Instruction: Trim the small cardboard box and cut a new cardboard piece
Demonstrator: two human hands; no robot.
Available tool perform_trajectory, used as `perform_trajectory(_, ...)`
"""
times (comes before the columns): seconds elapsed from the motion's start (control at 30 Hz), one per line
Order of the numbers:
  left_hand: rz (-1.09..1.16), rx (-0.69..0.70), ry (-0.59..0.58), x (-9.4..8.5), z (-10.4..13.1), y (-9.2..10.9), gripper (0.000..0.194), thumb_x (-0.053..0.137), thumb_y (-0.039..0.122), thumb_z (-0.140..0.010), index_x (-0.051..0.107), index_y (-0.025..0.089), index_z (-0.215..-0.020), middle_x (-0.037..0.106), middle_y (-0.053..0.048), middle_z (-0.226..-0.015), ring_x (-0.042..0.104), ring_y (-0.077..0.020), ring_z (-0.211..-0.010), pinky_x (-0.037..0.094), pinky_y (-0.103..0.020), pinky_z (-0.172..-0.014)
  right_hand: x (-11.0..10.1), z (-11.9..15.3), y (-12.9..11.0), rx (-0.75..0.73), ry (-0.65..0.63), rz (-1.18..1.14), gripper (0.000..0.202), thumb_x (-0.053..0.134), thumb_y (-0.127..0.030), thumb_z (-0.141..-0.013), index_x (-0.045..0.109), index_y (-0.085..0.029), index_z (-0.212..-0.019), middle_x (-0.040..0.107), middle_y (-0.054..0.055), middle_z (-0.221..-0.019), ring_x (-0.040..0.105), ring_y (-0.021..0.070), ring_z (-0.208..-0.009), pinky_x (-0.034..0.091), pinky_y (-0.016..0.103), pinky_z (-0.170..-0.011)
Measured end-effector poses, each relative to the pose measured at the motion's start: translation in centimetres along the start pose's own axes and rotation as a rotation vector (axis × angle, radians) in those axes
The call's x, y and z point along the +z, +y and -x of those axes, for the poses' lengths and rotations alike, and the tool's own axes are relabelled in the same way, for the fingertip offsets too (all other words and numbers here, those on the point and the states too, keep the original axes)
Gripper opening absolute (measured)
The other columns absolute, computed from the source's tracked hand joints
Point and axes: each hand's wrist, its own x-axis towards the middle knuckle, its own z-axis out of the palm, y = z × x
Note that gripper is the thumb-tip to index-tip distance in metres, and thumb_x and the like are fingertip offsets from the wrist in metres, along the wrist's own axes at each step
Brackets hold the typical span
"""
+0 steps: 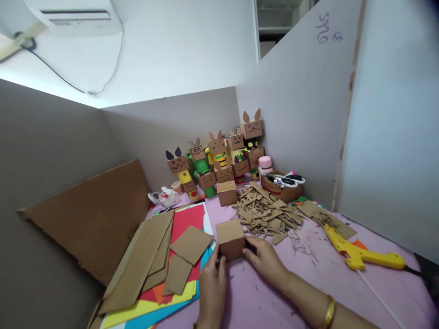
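The left hand (212, 279), fingers half curled, and the right hand (265, 259), loosely bent, held a small cardboard box (230, 239) between them over the lilac tabletop (247, 294); a yellow glue gun (368, 256) lay to the right, cardboard scraps (269, 214) were heaped beyond the box, and eared cardboard figures (217, 146) stood behind

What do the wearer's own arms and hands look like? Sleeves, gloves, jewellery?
Left hand and right hand: no gloves. No sleeves in view. Gold-coloured bangle on the right forearm; the left forearm is cropped by the frame, so can't tell there.
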Motion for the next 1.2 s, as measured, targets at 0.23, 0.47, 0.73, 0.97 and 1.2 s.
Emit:
perform_trajectory(0.23, 0.135, 0.174, 0.131, -0.1, 0.9, 1.3, 0.051, 0.058, 0.028, -0.079, 0.046, 0.028, -0.129, 0.049, -0.005, -0.137, 0.04, -0.0218, -0.128, 0.03, -0.037, -0.108, 0.7, 0.4, -1.7, 0.224, -0.031, -0.321, 0.058, 0.039, -0.067, -0.081, 0.064, -0.015, -0.08, 0.067, 0.005, -0.068, 0.059, 0.0202, -0.062, 0.044, 0.031, -0.057)
perform_trajectory(0.47, 0.153, 0.327, 0.056, 0.2, 2.2, 2.0, 0.054, 0.055, 0.02, -0.081, 0.041, 0.03, -0.132, 0.048, -0.005, -0.138, 0.036, -0.021, -0.132, 0.029, -0.037, -0.109, 1.7, 1.7, -3.2, 0.626, -0.203, -1.004, 0.05, 0.05, -0.062, -0.079, 0.064, -0.015, -0.09, 0.069, 0.004, -0.067, 0.059, 0.0133, -0.054, 0.045, 0.024, -0.055)
perform_trajectory(0.73, 0.198, 0.122, -0.283, 1.1, 1.8, 1.9, 0.052, 0.04, 0.027, -0.089, 0.025, 0.023, -0.139, 0.062, -0.009, -0.119, 0.057, -0.0169, -0.108, 0.044, -0.034, -0.094, 3.3, 2.3, -2.7, 0.798, -0.214, -0.874, 0.036, 0.054, -0.051, -0.08, 0.063, -0.017, -0.074, 0.062, -0.002, -0.058, 0.056, 0.0105, -0.048, 0.045, 0.022, -0.049)
perform_trajectory(0.97, 0.15, 0.094, -0.153, 0.6, 1.8, 1.4, 0.052, 0.042, 0.038, -0.088, 0.028, 0.024, -0.136, 0.06, -0.009, -0.119, 0.053, -0.0193, -0.113, 0.039, -0.039, -0.098, -0.1, 1.6, -4.0, 0.074, 0.185, -0.262, 0.03, 0.063, -0.045, -0.075, 0.061, -0.018, -0.061, 0.056, -0.001, -0.059, 0.051, 0.0128, -0.061, 0.04, 0.024, -0.061)
perform_trajectory(1.2, 0.211, 0.03, -0.175, 1.5, 1.5, 0.7, 0.056, 0.04, 0.039, -0.088, 0.023, 0.019, -0.138, 0.048, -0.015, -0.133, 0.05, -0.0212, -0.117, 0.037, -0.042, -0.101, -2.6, -1.4, -1.2, 0.018, 0.287, -0.127, 0.062, 0.047, -0.012, -0.06, 0.054, -0.019, -0.12, 0.055, 0.009, -0.126, 0.049, 0.0239, -0.115, 0.041, 0.037, -0.089)
